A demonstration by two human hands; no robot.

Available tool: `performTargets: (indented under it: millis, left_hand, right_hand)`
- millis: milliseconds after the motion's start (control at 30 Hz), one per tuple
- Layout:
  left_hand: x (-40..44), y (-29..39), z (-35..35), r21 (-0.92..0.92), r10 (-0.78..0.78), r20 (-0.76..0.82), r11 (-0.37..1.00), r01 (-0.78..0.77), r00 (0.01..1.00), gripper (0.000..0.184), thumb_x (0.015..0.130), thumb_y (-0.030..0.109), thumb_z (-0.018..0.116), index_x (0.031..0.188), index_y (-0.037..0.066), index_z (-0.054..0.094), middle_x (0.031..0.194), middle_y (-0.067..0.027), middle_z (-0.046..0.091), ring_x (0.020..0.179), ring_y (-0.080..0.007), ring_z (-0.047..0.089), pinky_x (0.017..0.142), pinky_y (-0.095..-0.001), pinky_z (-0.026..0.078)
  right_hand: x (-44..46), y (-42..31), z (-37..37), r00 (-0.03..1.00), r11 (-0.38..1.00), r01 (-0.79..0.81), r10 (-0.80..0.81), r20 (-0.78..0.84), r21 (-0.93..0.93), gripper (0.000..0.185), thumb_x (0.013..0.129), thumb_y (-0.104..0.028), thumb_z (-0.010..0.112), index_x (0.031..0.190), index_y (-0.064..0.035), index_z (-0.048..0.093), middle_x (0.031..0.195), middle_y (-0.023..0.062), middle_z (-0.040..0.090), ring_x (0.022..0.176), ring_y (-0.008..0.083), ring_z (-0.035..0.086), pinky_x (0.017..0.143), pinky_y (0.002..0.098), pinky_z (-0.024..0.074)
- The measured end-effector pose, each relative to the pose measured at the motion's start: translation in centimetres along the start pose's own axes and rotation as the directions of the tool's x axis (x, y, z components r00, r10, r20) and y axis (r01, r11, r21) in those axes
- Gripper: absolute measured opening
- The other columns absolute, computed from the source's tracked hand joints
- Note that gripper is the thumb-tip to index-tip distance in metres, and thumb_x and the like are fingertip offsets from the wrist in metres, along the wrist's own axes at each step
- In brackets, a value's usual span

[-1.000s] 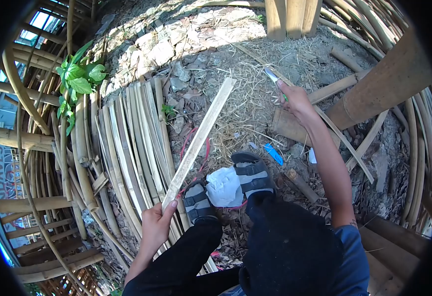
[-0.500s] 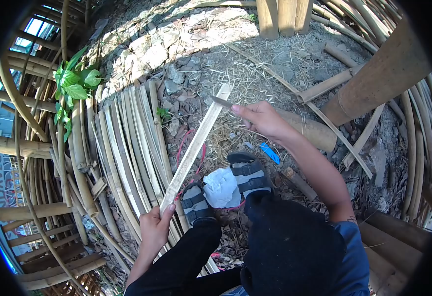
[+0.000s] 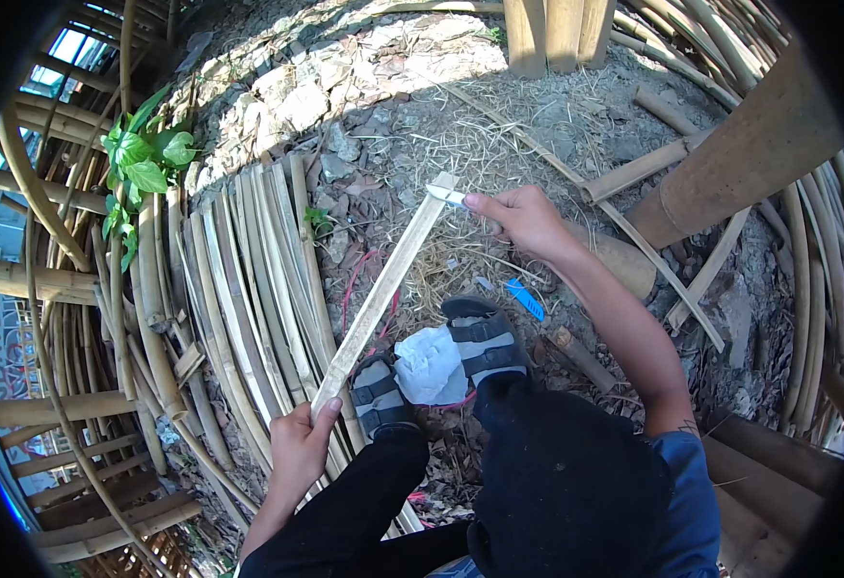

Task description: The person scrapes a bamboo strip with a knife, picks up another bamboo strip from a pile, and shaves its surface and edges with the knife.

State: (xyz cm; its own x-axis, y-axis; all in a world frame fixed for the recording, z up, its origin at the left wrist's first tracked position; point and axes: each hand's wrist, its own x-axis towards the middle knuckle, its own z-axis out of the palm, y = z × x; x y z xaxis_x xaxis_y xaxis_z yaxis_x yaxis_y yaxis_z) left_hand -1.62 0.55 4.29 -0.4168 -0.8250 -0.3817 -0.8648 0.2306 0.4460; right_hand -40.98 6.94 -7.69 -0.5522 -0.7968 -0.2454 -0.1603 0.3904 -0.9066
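Note:
A long flat bamboo strip (image 3: 383, 289) slants up and away from my left hand (image 3: 300, 445), whose fingers and thumb are closed on its near end. My right hand (image 3: 528, 222) is wrapped round the handle of a small knife (image 3: 448, 196). The knife's blade lies across the strip near its far end. Between my sandaled feet sits a crumpled white bag or paper (image 3: 432, 366). A blue sheath-like piece (image 3: 525, 299) rests on the ground right of my feet.
Many split bamboo strips (image 3: 249, 279) lie side by side on the left. A thick bamboo pole (image 3: 740, 154) leans at the right, near crossed bamboo pieces (image 3: 634, 173). Shavings (image 3: 441, 260) cover the ground ahead. A leafy plant (image 3: 143, 159) grows at the upper left.
My right hand has come left from beyond the strip, bringing the knife onto the strip's far end. The blade's angle has turned since half a second ago. My left hand keeps its hold.

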Motion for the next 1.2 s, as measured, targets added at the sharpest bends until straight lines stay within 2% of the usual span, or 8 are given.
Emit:
performTargets:
  millis: [100,300,367,467,733,900,1000,1200]
  left_hand:
    - [0.1,0.0,0.1,-0.031,-0.017,0.038,0.999,0.018,0.999,0.053,0.093,0.039,0.064,0.065,-0.005,0.059,0.045,-0.0032,0.041,0.046,-0.0080,0.036,0.042,-0.0333,0.032]
    - [-0.3,-1.1,-0.6,-0.082,-0.052,0.056,0.995,0.056,0.997,0.053,0.094,0.039,0.063,0.063,-0.003,0.056,0.047,0.0007,0.041,0.046,-0.0070,0.034,0.042,-0.0320,0.030]
    - [0.0,-2.8,-0.7,-0.163,-0.060,0.025,0.985,0.063,0.998,0.052,0.095,0.038,0.062,0.062,-0.002,0.055,0.048,0.0021,0.040,0.047,-0.0063,0.034,0.042,-0.0309,0.029]
    - [0.2,-2.3,-0.5,-0.291,-0.118,0.023,0.949,0.120,0.993,0.050,0.096,0.036,0.060,0.061,0.002,0.053,0.052,0.0058,0.039,0.051,-0.0041,0.032,0.044,-0.0280,0.027]
    - [0.0,-2.4,-0.2,-0.237,-0.041,0.011,0.970,0.042,0.999,0.048,0.094,0.034,0.064,0.061,0.000,0.053,0.053,0.0057,0.039,0.053,-0.0043,0.032,0.044,-0.0292,0.027]
    - [0.3,-2.9,0.4,-0.222,-0.057,0.042,0.973,0.065,0.998,0.048,0.092,0.035,0.067,0.062,-0.001,0.056,0.050,0.0038,0.042,0.052,-0.0047,0.034,0.044,-0.0290,0.029]
    - [0.3,-2.6,0.5,-0.230,-0.048,0.085,0.971,0.066,0.995,0.039,0.093,0.029,0.067,0.065,0.005,0.055,0.053,0.0049,0.047,0.046,-0.0030,0.038,0.042,-0.0243,0.029]
    - [0.5,-2.0,0.9,-0.294,-0.051,0.129,0.952,0.087,0.990,0.040,0.093,0.029,0.067,0.064,0.005,0.054,0.053,0.0056,0.046,0.046,-0.0027,0.039,0.042,-0.0239,0.030]
  right_hand:
    - [1.1,0.7,-0.2,1.000,0.997,-0.028,0.029,-0.008,0.067,0.060,0.082,-0.058,0.068,0.054,-0.0049,0.063,0.048,0.0023,0.052,0.043,0.0124,0.045,0.047,0.0319,0.0370]
    - [2.6,1.5,-2.5,0.969,0.985,-0.017,-0.026,-0.246,-0.174,0.059,0.085,-0.058,0.065,0.060,-0.0037,0.064,0.048,0.0019,0.050,0.044,0.0125,0.044,0.047,0.0329,0.0366]
    - [5.8,4.9,-7.2,0.956,0.996,-0.082,0.089,-0.279,0.035,0.060,0.089,-0.056,0.061,0.060,-0.0032,0.061,0.051,0.0011,0.049,0.049,0.0118,0.044,0.050,0.0328,0.0360]
    - [2.4,0.5,-6.0,0.951,0.998,-0.024,0.040,-0.305,0.057,0.060,0.091,-0.053,0.059,0.057,-0.0046,0.056,0.054,0.0003,0.048,0.052,0.0099,0.044,0.051,0.0310,0.0343]
    - [-2.0,-1.1,-1.6,0.992,0.940,-0.021,0.062,-0.109,0.340,0.048,0.096,-0.044,0.056,0.067,-0.0067,0.055,0.056,-0.0046,0.043,0.051,0.0057,0.036,0.048,0.0262,0.0278]
    - [-4.9,-2.5,0.6,0.979,0.847,0.159,-0.201,0.029,0.507,0.029,0.102,-0.029,0.049,0.092,-0.0024,0.057,0.066,-0.0019,0.051,0.058,0.0052,0.043,0.052,0.0234,0.0371]
    - [-7.1,-4.5,2.8,0.951,0.799,0.101,-0.253,0.178,0.593,0.031,0.102,-0.030,0.049,0.091,-0.0023,0.059,0.066,-0.0014,0.052,0.059,0.0058,0.046,0.052,0.0245,0.0377]
    - [-9.1,-6.2,6.7,0.849,0.939,0.042,-0.213,0.483,0.341,0.035,0.103,-0.032,0.047,0.088,-0.0024,0.060,0.063,-0.0017,0.052,0.058,0.0064,0.046,0.052,0.0271,0.0372]
